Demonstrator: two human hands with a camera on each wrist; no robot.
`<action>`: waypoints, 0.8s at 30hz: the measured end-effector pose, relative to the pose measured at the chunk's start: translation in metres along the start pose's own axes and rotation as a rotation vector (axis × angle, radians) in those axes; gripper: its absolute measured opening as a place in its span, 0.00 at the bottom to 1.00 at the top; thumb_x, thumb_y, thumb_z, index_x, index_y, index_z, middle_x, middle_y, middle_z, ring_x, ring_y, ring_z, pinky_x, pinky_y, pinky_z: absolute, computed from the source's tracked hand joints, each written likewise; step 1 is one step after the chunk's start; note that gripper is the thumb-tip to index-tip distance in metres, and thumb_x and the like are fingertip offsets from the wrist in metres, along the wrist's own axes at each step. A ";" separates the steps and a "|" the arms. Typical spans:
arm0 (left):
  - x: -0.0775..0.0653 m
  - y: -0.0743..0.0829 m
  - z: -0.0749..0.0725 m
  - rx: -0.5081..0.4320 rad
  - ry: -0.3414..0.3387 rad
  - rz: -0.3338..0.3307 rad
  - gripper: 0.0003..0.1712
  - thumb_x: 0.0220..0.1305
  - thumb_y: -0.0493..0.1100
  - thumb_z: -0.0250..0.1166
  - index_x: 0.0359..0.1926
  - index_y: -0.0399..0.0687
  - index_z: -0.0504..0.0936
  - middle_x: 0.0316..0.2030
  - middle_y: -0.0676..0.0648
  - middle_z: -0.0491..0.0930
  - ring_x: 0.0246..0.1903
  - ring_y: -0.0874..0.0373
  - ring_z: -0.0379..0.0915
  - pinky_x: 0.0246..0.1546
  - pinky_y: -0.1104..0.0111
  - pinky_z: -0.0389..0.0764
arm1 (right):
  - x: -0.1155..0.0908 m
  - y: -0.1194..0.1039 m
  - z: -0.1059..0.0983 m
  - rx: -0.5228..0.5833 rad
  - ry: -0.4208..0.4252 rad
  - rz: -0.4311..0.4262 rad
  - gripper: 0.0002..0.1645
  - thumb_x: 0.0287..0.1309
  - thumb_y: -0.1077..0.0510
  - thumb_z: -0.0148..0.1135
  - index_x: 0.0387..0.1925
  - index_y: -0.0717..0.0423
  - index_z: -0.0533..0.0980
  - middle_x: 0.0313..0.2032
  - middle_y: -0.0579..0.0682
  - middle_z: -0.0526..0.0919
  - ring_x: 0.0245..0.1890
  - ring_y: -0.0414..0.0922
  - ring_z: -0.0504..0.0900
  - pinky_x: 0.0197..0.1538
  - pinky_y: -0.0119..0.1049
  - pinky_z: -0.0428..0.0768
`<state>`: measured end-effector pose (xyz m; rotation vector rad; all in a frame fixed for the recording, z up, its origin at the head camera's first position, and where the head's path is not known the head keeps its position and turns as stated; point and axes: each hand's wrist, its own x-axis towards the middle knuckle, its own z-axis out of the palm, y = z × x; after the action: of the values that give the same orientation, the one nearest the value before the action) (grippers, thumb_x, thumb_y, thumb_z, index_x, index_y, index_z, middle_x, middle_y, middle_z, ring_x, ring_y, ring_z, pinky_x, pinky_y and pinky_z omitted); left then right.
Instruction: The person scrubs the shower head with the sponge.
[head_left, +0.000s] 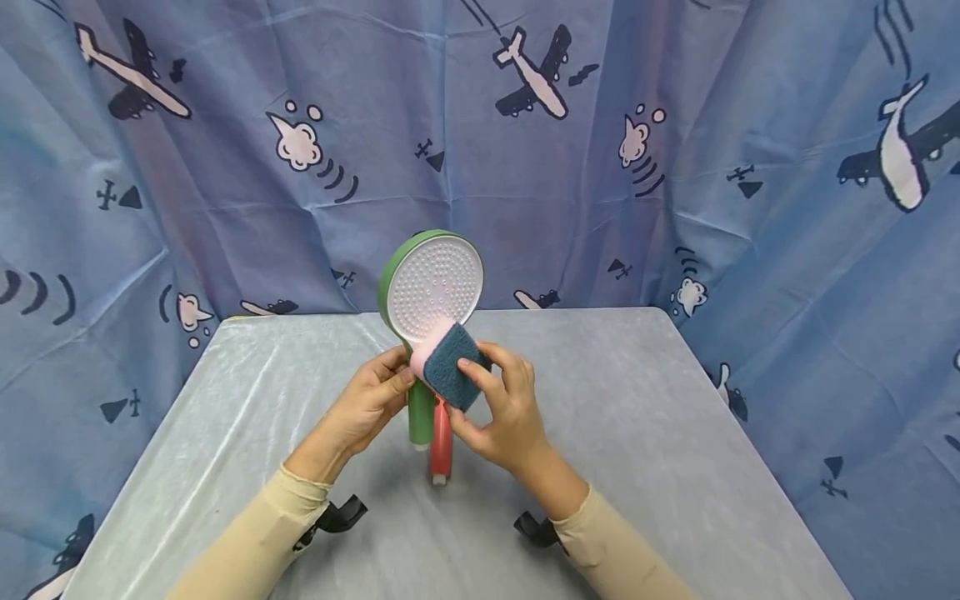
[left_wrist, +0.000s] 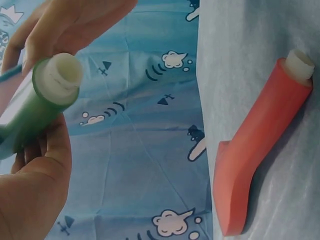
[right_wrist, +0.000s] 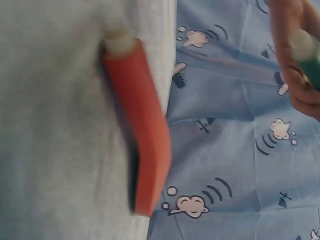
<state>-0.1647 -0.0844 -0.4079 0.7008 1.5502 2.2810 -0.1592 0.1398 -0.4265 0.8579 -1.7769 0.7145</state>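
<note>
My left hand (head_left: 375, 396) grips a green shower head (head_left: 435, 283) by its handle. Its round white nozzle face is tilted toward the head camera. Between the fingers and thumb of my right hand (head_left: 510, 412) is a sponge (head_left: 453, 367) with a pink side and a dark teal scouring pad. The pink side lies against the lower rim and neck of the green shower head. Seen from the left wrist, the white threaded end of the green handle (left_wrist: 30, 112) points at the camera. My left fingers wrap it from below.
A red shower head (left_wrist: 255, 145) with a white threaded end lies on the grey cloth-covered table (head_left: 637, 433). In the head view the green one partly hides it. A blue curtain (head_left: 570, 192) with plane prints hangs behind the table's far edge.
</note>
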 end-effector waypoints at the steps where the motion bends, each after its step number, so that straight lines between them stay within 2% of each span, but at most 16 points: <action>1: 0.001 0.000 -0.001 0.004 0.006 0.001 0.17 0.78 0.43 0.56 0.62 0.42 0.72 0.50 0.52 0.81 0.50 0.62 0.79 0.56 0.68 0.80 | -0.001 0.000 0.000 -0.005 -0.002 -0.017 0.29 0.56 0.49 0.66 0.58 0.58 0.77 0.58 0.66 0.76 0.52 0.58 0.77 0.48 0.52 0.71; 4: 0.003 0.000 -0.001 -0.018 -0.005 -0.004 0.20 0.78 0.43 0.55 0.64 0.39 0.69 0.53 0.50 0.81 0.52 0.59 0.80 0.58 0.66 0.80 | 0.001 0.003 0.000 -0.028 0.002 0.001 0.30 0.55 0.51 0.67 0.59 0.57 0.77 0.59 0.65 0.76 0.51 0.59 0.77 0.47 0.52 0.71; 8: 0.003 -0.001 0.000 -0.009 -0.033 -0.027 0.21 0.79 0.42 0.55 0.66 0.38 0.68 0.53 0.48 0.81 0.53 0.58 0.80 0.59 0.64 0.80 | 0.012 0.011 -0.005 -0.044 0.033 0.113 0.32 0.54 0.52 0.69 0.60 0.56 0.77 0.61 0.66 0.75 0.53 0.60 0.75 0.49 0.53 0.68; 10: 0.002 -0.001 0.001 0.026 -0.030 -0.030 0.18 0.79 0.41 0.55 0.64 0.41 0.70 0.53 0.49 0.80 0.52 0.59 0.80 0.57 0.64 0.81 | 0.015 0.013 -0.007 -0.043 0.038 0.137 0.31 0.55 0.51 0.70 0.60 0.55 0.76 0.61 0.67 0.74 0.54 0.60 0.75 0.49 0.54 0.68; 13: 0.001 0.001 0.001 0.096 -0.007 -0.017 0.15 0.77 0.38 0.57 0.61 0.45 0.73 0.50 0.49 0.79 0.49 0.60 0.80 0.52 0.66 0.83 | 0.015 0.012 -0.007 -0.031 0.029 0.124 0.32 0.56 0.49 0.70 0.60 0.56 0.76 0.60 0.67 0.74 0.55 0.61 0.75 0.49 0.54 0.68; 16: 0.001 0.003 0.001 0.150 -0.016 0.015 0.22 0.75 0.35 0.59 0.66 0.45 0.69 0.52 0.48 0.79 0.48 0.58 0.82 0.49 0.65 0.85 | 0.011 0.010 -0.006 -0.020 0.017 0.113 0.31 0.56 0.49 0.69 0.60 0.56 0.76 0.60 0.67 0.74 0.54 0.61 0.75 0.49 0.53 0.68; 20: 0.004 0.003 0.000 0.163 -0.049 0.031 0.35 0.74 0.32 0.60 0.76 0.43 0.57 0.57 0.45 0.78 0.49 0.55 0.84 0.48 0.61 0.86 | 0.007 0.009 -0.005 -0.018 0.007 0.121 0.31 0.54 0.51 0.69 0.60 0.54 0.77 0.61 0.66 0.74 0.54 0.61 0.74 0.49 0.54 0.68; 24: 0.003 0.001 -0.002 0.182 -0.014 0.002 0.36 0.72 0.31 0.61 0.75 0.43 0.57 0.57 0.45 0.79 0.50 0.57 0.82 0.50 0.63 0.85 | 0.005 0.011 -0.004 -0.015 -0.025 0.118 0.32 0.50 0.54 0.70 0.60 0.53 0.78 0.62 0.64 0.75 0.56 0.60 0.75 0.51 0.54 0.68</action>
<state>-0.1682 -0.0851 -0.4068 0.7619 1.7669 2.1506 -0.1677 0.1480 -0.4213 0.7594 -1.8652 0.7688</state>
